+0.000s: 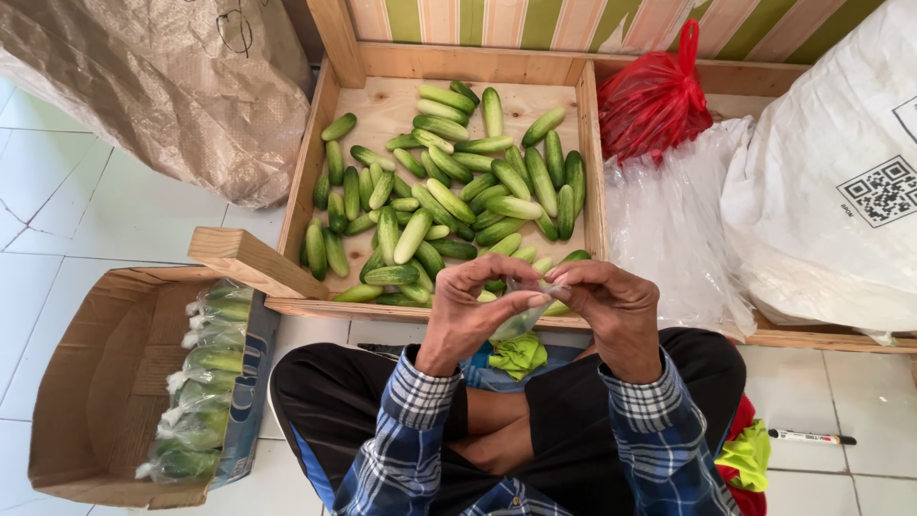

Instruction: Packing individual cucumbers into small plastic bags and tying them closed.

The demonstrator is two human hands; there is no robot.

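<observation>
**While fingers work a clear bag open: part packed, plenty left**

With both hands raised over the lap, pinching at a small clear plastic bag just in front of the crate's near edge. Left hand curled, thumb and fingertips closed on the bag's rim; right hand likewise, fingertips nipped shut on the opposite side of the same film. Looks like the mouth being teased apart; whether anything sits inside yet, cannot tell, though something pale green shows through the plastic.

Done so far, judging by the layout: a row of filled and tied bags of cucumbers standing along the right wall of the cardboard box on the floor, left of the knees. Roughly one line packed, most of the box bare.

Left to do: a great deal. Loose cucumbers heaped across the wooden crate, dozens at a glance, none bagged. Spare clear plastic piled to the right of the crate, beside a red bag and a big white sack.

Early-to-middle stage, by that reckoning.
</observation>
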